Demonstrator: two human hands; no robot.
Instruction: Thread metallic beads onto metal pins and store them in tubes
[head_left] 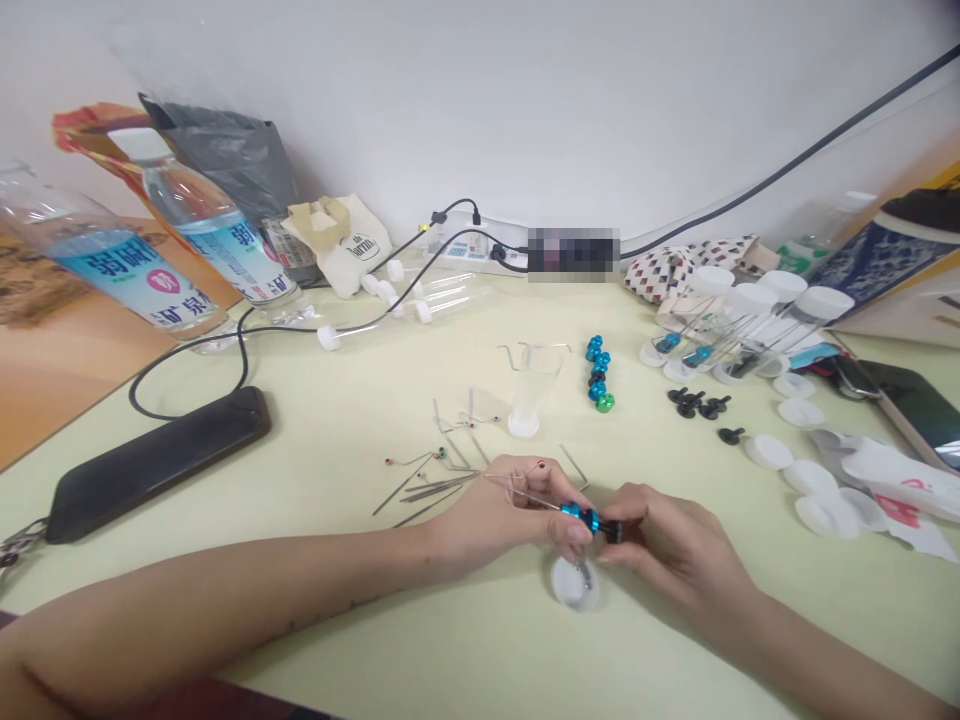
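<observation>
Head view: left hand (517, 515) pinches blue barrel (574, 511); right hand (679, 545) pinches black thumbscrew (614, 532) at its end, seemingly threading; next turn wants alignment.

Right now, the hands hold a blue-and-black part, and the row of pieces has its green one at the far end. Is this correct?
Partly: the head view shows the green piece at the near end of the row; the left hand and right hand hold the part.

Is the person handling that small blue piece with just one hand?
No, the left hand grips the blue piece while the right hand has its fingers around the black end.
</observation>
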